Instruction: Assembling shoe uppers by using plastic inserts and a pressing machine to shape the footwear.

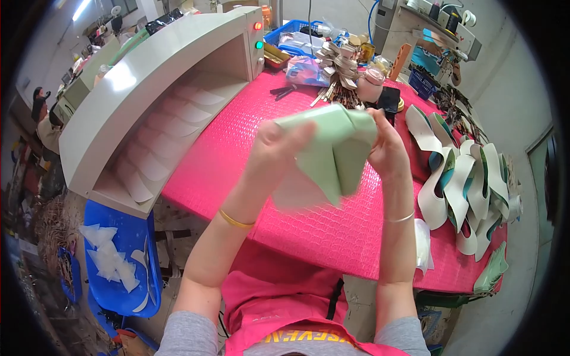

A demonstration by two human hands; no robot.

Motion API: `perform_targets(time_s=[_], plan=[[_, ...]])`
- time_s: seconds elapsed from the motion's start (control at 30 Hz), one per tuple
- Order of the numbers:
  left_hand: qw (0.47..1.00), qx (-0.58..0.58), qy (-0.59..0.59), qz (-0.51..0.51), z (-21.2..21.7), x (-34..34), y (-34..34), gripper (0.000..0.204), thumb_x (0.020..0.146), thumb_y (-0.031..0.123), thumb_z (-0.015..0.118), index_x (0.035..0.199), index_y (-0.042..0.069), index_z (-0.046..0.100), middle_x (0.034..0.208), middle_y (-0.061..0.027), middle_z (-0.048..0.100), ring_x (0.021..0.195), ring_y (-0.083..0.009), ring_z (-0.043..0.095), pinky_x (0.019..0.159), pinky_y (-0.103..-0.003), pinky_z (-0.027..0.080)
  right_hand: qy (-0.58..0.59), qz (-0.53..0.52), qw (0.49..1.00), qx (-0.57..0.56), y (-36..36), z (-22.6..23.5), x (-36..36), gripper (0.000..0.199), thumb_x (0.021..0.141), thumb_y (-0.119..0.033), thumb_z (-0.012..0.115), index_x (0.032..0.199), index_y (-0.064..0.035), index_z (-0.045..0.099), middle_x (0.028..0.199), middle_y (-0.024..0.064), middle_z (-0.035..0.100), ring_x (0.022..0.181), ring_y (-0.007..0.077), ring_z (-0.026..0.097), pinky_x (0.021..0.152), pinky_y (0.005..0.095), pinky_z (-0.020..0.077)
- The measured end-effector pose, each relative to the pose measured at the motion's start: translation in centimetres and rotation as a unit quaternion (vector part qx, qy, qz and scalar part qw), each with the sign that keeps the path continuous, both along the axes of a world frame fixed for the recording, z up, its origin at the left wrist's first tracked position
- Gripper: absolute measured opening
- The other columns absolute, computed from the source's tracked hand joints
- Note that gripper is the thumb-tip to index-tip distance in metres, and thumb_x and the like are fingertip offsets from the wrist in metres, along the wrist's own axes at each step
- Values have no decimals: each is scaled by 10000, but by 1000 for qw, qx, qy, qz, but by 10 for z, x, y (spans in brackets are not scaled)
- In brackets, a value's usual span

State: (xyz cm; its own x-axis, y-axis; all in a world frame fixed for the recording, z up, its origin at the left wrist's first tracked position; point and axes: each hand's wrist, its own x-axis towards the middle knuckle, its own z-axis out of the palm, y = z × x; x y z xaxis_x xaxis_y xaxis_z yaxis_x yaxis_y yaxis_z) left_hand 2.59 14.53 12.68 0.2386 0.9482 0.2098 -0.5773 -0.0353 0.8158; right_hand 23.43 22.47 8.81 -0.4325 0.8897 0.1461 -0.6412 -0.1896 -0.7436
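A pale green, leather-like piece (332,139), bent and folded with a lighter underside, is held up above the pink table (225,172). My left hand (276,148), smeared by motion, is closed on its left edge with the thumb lying across the face. At the upper right corner my right hand (388,144) pinches the same piece between thumb and fingers. Part of the piece's lower left edge is blurred. Beyond my right hand lie several curved white pieces with green insides (457,196), which look like shoe uppers, overlapping in rows.
A beige machine (154,59) with white curved pieces (160,154) in its opening stands on the left. Below it, a blue stool (122,296) carries translucent scraps. At the back are a bundle of strips (341,68), a pink jar (370,84) and a blue basket (297,29).
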Motion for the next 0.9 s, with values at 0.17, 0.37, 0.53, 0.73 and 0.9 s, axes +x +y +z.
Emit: perform_targets(time_s=[0.17, 0.37, 0.53, 0.73, 0.9], plan=[[895, 291, 337, 31, -63, 5, -2, 253, 834, 128, 543, 994, -68, 545, 929, -68, 598, 827, -165, 568, 730, -255, 443, -314, 20, 944, 98, -17, 10, -2, 347, 797, -300, 590, 966, 3, 563, 837, 84, 616, 719, 106, 576, 626, 230, 445], [991, -59, -120, -20, -124, 36, -39, 288, 855, 195, 517, 1054, -9, 550, 1072, -60, 560, 1038, -147, 483, 904, -270, 345, -418, 6, 907, 60, -18, 9, -17, 247, 786, -266, 613, 809, -20, 611, 708, 4, 596, 593, 39, 525, 527, 176, 400], [979, -77, -188, -17, -128, 37, -40, 375, 877, 218, 457, 1182, 2, 433, 1204, -37, 476, 1121, -172, 427, 969, -336, 296, -423, -93, 899, 65, -23, 0, -16, 277, 799, -288, 594, 702, -28, 583, 616, -3, 564, 516, 44, 484, 450, 202, 365], [949, -140, -277, -50, -106, 42, -42, 221, 883, 169, 448, 863, 44, 628, 1086, -65, 562, 1057, -162, 485, 946, -306, 339, -408, -111, 901, 100, -9, 11, -31, 262, 772, -257, 625, 661, -23, 581, 585, 10, 562, 481, 49, 483, 431, 199, 368], [954, -136, -265, -28, -103, 45, -53, 321, 875, 294, 457, 1004, 24, 571, 1127, -83, 530, 1078, -168, 466, 951, -318, 337, -452, -95, 877, 136, -5, 27, -34, 243, 786, -230, 618, 629, -57, 552, 569, -27, 532, 481, 14, 472, 431, 163, 345]])
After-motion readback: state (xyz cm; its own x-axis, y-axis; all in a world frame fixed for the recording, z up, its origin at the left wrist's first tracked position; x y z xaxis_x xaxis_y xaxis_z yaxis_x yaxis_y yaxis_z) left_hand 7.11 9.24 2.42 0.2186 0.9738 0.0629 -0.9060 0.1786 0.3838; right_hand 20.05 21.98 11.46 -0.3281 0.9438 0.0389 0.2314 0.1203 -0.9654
